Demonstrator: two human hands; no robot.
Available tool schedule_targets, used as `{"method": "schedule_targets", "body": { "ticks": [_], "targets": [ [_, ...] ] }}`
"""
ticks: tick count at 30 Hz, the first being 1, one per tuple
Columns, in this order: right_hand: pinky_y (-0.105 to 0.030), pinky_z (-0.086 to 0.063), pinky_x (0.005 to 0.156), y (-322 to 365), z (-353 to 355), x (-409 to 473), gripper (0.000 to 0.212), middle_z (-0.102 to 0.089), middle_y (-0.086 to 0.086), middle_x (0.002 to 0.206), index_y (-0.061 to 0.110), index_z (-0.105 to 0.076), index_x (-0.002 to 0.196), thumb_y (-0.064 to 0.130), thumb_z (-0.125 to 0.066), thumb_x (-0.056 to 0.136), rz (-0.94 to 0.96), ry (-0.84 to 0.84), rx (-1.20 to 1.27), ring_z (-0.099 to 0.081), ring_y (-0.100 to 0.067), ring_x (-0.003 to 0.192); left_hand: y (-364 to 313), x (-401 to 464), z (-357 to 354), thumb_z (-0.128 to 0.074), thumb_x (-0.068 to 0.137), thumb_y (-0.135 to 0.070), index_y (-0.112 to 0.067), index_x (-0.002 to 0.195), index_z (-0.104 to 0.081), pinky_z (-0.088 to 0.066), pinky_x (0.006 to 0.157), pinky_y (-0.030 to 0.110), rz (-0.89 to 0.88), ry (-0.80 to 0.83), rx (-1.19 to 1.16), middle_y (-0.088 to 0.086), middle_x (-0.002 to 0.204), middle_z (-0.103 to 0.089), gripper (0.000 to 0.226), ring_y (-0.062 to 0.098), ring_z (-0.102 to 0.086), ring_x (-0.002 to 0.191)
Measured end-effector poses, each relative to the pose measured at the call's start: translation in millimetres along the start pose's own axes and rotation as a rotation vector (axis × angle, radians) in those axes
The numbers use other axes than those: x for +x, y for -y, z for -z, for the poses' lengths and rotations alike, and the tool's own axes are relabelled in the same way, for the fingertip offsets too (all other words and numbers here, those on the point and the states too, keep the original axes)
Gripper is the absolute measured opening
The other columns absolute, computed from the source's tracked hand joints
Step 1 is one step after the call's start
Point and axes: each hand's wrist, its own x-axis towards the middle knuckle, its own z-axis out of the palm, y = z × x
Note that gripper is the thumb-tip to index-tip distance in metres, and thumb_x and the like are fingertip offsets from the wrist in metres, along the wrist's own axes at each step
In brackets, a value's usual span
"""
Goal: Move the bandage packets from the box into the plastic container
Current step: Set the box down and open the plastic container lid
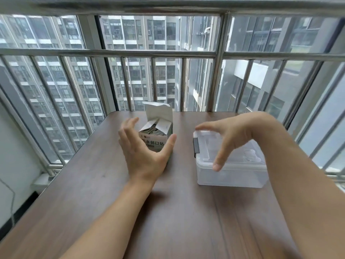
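Reaching in with both arms, the person has nothing in hand yet; the left hand (143, 156) is spread wide, fingers fanned and thumb out, cupped around the near side of the box (158, 135) and either just touching it or just short of it, hard to call from this angle; the right hand (229, 139) hovers over the plastic container (231, 165), thumb and forefinger held apart in a loose claw, gripping nothing that I can see. Inside the box the bandage packets (153, 130) stand packed in a grey row, top flap up and side flaps folded out, so the box is open and looks full; the container sits just beside it to the right, clear-walled, and its lid (211, 146) seems to be on with the grey latch (196, 145) at the left end down; I see nothing inside it. My read: the job is at the very start, no packet moved, the lid likely to come off first, then all the packets to carry across. Both things rest on a dark wood-grain worktop (168, 212) with a rounded far corner, otherwise bare; beyond it a steel railing (119, 52) with upright bars, glass behind, and tall grey apartment blocks (140, 75) outside in flat daylight; a pale wall at the left.
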Motion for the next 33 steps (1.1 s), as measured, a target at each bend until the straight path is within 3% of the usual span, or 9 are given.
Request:
{"method": "schedule_targets", "body": {
  "ticks": [3, 5, 9, 13, 16, 22, 26, 30, 33],
  "targets": [
    [-0.037, -0.023, 0.124, 11, -7, 6, 0.134, -0.02, 0.015, 0.166, 0.039, -0.014, 0.159, 0.055, -0.093, 0.053, 0.065, -0.094, -0.051, -0.024, -0.012, 0.152, -28, -11, 4, -0.073, 0.08, -0.036, 0.005, 0.115, -0.055, -0.044, 0.099, 0.037, -0.326, 0.0, -0.15, 0.012, 0.12, -0.053, 0.057, 0.029, -0.053, 0.115],
    [-0.033, -0.024, 0.122, 17, -7, 9, 0.123, -0.025, 0.014, 0.164, 0.033, -0.019, 0.16, 0.053, -0.09, 0.061, 0.171, -0.156, -0.008, -0.028, -0.011, 0.15, -44, -25, -1, -0.072, 0.081, -0.04, -0.001, 0.119, -0.057, -0.049, 0.089, 0.031, -0.297, 0.226, -0.225, 0.006, 0.121, -0.053, 0.056, 0.021, -0.055, 0.109],
    [-0.037, -0.034, 0.117, 0, -1, 1, 0.092, -0.039, 0.008, 0.159, 0.028, -0.035, 0.155, 0.064, -0.071, 0.078, 0.123, -0.351, 0.179, -0.041, -0.016, 0.143, -38, -33, -14, -0.051, 0.091, -0.055, -0.021, 0.128, -0.063, -0.036, 0.104, 0.021, -0.161, 0.455, -0.039, -0.001, 0.136, -0.049, 0.051, 0.016, -0.048, 0.123],
    [-0.035, -0.06, 0.069, -51, -18, -12, 0.067, -0.073, -0.011, 0.093, 0.003, -0.067, 0.11, 0.066, -0.061, 0.088, -0.303, -0.397, 0.189, -0.073, -0.025, 0.078, -31, -30, -10, -0.045, 0.092, -0.056, -0.02, 0.117, -0.072, -0.043, 0.099, 0.027, -0.078, 0.504, -0.029, -0.002, 0.129, -0.057, 0.051, 0.016, -0.056, 0.115],
    [-0.032, -0.06, 0.057, -66, -48, -14, 0.043, -0.067, -0.009, 0.077, 0.006, -0.068, 0.097, 0.049, -0.067, 0.092, -0.177, -0.334, 0.63, -0.068, -0.02, 0.055, -35, -27, -10, -0.055, 0.089, -0.043, -0.021, 0.104, -0.077, -0.055, 0.083, 0.035, 0.017, 0.411, -0.091, -0.007, 0.117, -0.064, 0.034, 0.002, -0.06, 0.097],
    [-0.032, -0.06, 0.056, -83, -65, -5, 0.029, -0.075, -0.02, 0.096, 0.006, -0.073, 0.11, 0.024, -0.051, 0.106, 0.029, -0.336, 0.978, -0.066, -0.027, 0.071, -45, -20, -7, -0.065, 0.08, -0.017, -0.025, 0.088, -0.078, -0.044, 0.066, 0.004, 0.161, 0.303, -0.109, -0.01, 0.075, -0.072, 0.018, -0.012, -0.062, 0.062],
    [-0.038, -0.064, 0.068, -86, -71, -4, 0.033, -0.076, -0.015, 0.109, 0.01, -0.065, 0.129, 0.028, -0.049, 0.106, 0.046, -0.239, 1.107, -0.073, -0.027, 0.081, -44, -17, -5, -0.057, 0.078, -0.029, -0.027, 0.092, -0.08, -0.049, 0.072, 0.021, 0.205, 0.288, -0.095, -0.017, 0.066, -0.067, 0.027, 0.003, -0.064, 0.07],
    [-0.039, -0.043, 0.11, -81, -76, -6, 0.096, -0.04, 0.017, 0.155, 0.038, -0.032, 0.154, 0.074, -0.071, 0.073, 0.055, -0.45, 0.817, -0.047, -0.008, 0.136, -41, -16, -7, -0.061, 0.082, -0.027, -0.029, 0.091, -0.079, -0.045, 0.065, 0.021, 0.256, 0.284, -0.075, -0.02, 0.061, -0.064, 0.02, 0.003, -0.062, 0.064],
    [-0.025, -0.023, 0.113, -68, -72, -11, 0.121, -0.024, 0.024, 0.159, 0.036, -0.024, 0.158, 0.067, -0.081, 0.056, 0.183, -0.427, 0.585, -0.026, 0.003, 0.141, -41, -15, -8, -0.066, 0.085, -0.019, -0.027, 0.09, -0.078, -0.043, 0.059, 0.016, 0.241, 0.307, -0.054, -0.012, 0.058, -0.066, 0.016, 0.009, -0.061, 0.061]
  ]
}}
